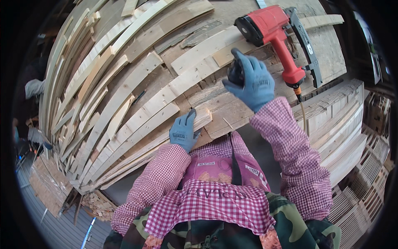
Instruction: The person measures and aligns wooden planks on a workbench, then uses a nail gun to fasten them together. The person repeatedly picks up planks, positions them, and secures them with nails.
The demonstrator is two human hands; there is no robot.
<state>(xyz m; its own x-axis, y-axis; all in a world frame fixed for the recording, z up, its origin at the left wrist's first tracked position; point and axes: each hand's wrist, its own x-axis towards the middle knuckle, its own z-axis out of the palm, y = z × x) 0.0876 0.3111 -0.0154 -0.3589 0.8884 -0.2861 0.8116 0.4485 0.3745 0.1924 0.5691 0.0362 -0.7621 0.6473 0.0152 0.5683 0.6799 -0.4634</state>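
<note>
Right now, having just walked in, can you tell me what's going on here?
A person in blue gloves is working with wood strips at a worn wooden workbench. The blue-gloved left hand is on the pale, narrow wooden strips at the near edge. The blue-gloved right hand is raised with curled fingers; whether it holds anything is unclear. Beyond it lies a red-and-black nail gun, untouched, with a hose attached.

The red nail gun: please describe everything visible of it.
The red nail gun lies on its side on the wooden bench. Its metal-looking body has a round black cap; the red handle points downward in view, with an orange fitting and tan hose. A long dark magazine runs along the right. The right hand is left of it, apart.
</note>
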